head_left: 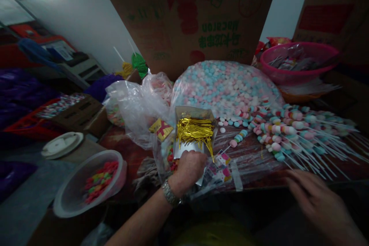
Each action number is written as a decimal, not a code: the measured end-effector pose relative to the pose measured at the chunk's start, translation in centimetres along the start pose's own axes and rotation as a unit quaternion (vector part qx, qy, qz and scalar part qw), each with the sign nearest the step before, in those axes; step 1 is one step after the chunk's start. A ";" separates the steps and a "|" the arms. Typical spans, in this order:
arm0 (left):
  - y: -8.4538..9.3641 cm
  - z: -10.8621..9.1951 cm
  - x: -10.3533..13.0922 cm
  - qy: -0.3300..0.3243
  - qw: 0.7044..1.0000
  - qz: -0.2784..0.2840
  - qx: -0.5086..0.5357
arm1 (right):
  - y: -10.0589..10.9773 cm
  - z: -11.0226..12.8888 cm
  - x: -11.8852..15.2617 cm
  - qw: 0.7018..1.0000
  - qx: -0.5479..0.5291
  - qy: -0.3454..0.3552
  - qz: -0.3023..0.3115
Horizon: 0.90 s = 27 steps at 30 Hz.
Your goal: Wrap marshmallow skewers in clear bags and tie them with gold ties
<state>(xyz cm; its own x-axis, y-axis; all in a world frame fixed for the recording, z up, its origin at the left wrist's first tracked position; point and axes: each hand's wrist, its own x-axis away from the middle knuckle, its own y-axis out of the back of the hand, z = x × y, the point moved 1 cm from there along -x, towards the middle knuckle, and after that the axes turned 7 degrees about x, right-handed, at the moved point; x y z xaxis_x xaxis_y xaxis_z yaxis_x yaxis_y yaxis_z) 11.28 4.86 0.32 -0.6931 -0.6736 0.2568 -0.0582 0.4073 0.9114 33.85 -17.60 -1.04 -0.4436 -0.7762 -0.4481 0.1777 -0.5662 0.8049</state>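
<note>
The left hand (pixel 191 167) is curled at the near edge of the tray (pixel 188 150); whether it grips anything, I cannot tell. Gold twist ties (pixel 196 128) lie in the tray. Candy packets (pixel 223 167) sit just right of the tray, and candy skewers (pixel 291 128) lie farther right. Near their sticks, the right hand (pixel 317 196) is loosely spread, blurred. Behind the tray rests a bag of marshmallows (pixel 225 84).

Purple bags (pixel 23 92) — pale wall (pixel 77 11).

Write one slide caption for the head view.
Watch-wearing left hand beside shiny gold twist ties, near pastel candies on white sticks.
</note>
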 end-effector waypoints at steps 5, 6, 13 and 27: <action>3.6 0.3 1.4 -0.110 0.994 0.025 0.006 | -7.1 10.4 -7.5 0.954 -0.088 0.270 0.090; 3.9 0.4 1.8 -0.118 0.992 0.026 0.021 | -8.0 12.2 -8.0 0.941 -0.118 0.296 0.112; 1.9 0.1 3.0 -0.067 0.975 -0.115 0.179 | -9.2 13.4 -6.5 0.944 -0.262 0.140 0.143; -1.8 -0.6 3.0 -0.079 0.914 -0.146 0.371 | -9.7 11.6 -5.8 0.974 -0.142 0.125 0.123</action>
<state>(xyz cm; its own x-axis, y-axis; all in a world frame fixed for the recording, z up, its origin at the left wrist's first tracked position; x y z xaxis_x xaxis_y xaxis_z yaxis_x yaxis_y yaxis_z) 9.76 1.75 -0.32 -0.6620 -0.7466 -0.0658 -0.6877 0.5703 0.4493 24.54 -4.34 -1.74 -0.1356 -0.9214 -0.3641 0.5028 -0.3807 0.7760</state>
